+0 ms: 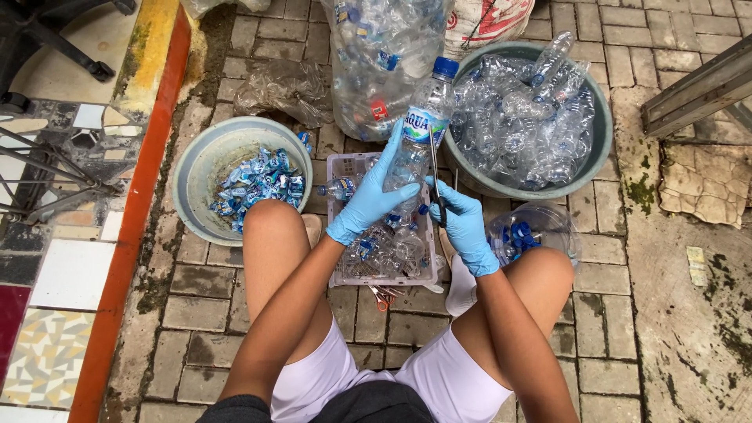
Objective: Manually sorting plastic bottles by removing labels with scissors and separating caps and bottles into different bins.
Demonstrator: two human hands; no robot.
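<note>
My left hand (374, 192), in a light blue glove, grips a clear plastic bottle (423, 117) with a blue cap and a blue-and-white label. The bottle is held upright over a white plastic crate (345, 164). My right hand (464, 225), also gloved, holds a thin dark blade (435, 168) against the bottle's label. The crate between my knees holds several crushed clear bottles.
A grey basin (200, 168) at left holds torn blue labels. A larger grey basin (599, 137) at right is full of bare bottles. A clear container (533, 227) of blue caps sits by my right knee. A big clear bag of bottles (376, 55) stands behind. Scissors (381, 296) lie under the crate.
</note>
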